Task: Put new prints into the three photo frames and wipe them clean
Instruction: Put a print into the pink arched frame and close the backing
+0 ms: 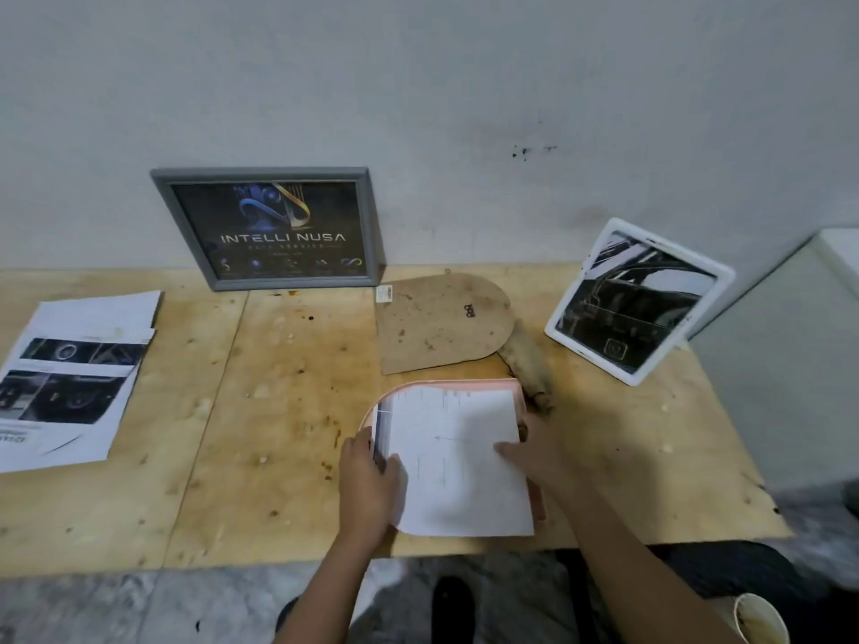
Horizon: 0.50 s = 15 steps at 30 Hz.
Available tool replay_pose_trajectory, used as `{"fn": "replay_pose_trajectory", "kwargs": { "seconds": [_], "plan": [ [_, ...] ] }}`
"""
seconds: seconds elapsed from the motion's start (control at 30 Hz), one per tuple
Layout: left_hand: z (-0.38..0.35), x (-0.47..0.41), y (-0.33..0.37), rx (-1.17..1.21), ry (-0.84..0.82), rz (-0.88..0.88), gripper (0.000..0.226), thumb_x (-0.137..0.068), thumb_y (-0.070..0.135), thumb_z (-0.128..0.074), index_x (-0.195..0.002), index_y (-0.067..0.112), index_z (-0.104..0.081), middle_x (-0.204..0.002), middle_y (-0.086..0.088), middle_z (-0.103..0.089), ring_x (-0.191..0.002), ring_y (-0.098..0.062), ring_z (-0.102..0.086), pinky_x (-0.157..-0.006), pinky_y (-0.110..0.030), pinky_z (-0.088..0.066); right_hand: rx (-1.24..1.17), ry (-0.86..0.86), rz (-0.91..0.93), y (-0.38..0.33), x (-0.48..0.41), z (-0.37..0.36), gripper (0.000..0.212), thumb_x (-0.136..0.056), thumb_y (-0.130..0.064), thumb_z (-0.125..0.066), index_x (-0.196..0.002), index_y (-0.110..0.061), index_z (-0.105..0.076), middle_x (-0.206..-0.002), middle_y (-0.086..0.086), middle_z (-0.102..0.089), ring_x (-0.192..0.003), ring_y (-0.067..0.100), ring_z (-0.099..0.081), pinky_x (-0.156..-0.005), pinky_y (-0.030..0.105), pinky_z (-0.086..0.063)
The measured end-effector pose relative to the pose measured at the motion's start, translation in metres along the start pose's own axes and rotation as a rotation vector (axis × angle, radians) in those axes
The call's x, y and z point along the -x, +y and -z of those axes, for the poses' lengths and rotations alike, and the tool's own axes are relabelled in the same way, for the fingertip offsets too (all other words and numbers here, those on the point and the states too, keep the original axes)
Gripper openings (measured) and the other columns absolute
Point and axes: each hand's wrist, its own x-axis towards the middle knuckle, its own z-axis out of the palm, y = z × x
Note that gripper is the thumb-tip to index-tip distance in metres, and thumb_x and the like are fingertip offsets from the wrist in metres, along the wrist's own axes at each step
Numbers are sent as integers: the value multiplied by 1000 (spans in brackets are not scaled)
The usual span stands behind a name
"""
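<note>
A pink arched frame (446, 384) lies face down near the front of the counter (232, 411), with a white print (460, 462) over its back. The left hand (369, 481) pinches the print's left edge with curled fingers. The right hand (534, 457) presses it flat, fingers straight. This looks like fitting the third print. Next the sheet probably needs squaring to the arch, then covering with the backing board (441, 323) lying just beyond.

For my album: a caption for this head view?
Left hand grips, right hand presses a white print onto a pink frame; grey frame and white frame lean behind.
</note>
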Motion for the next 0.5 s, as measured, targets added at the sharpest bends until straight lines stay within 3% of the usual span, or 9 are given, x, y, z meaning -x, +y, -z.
{"fn": "replay_pose_trajectory", "kwargs": {
  "seconds": [0.07,0.17,0.27,0.5],
  "plan": [
    [-3,4,-4,-108,20,1,32,-83,12,-65,-112,8,-53,-94,-4,-48,-86,-21,-46,-70,-27,-38,22,51,46,4,1,-7,50,-86,-19,-65,-129,-11,-41,-118,2,-54,-94,10,-52,-70,13,-45],
    [-4,1,-5,-255,0,4,49,-82,20,-66,-126,7,-48,-104,-10,-49,-95,-24,-45,-78,-34,-41,101,169,38,4,-4,-13,47,-87,-19,-62,-127,-13,-39,-119,4,-53,-102,18,-54,-76,24,-44],
    [-4,-3,-3,-388,-35,16,50,-86,28,-60,-131,14,-43,-119,-13,-44,-108,-30,-41,-87,-41,-41,162,226,37,5,-11,-15,46,-86,-19,-62,-127,-12,-41,-119,5,-52,-102,19,-54,-76,25,-43],
    [-7,-8,-8,-370,6,21,54,-85,30,-62,-134,15,-43,-132,-14,-38,-120,-32,-35,-95,-43,-36,349,301,47,10,-15,-18,45,-86,-29,-62,-125,-15,-45,-118,4,-45,-100,15,-47,-79,23,-43]
  ]
}}
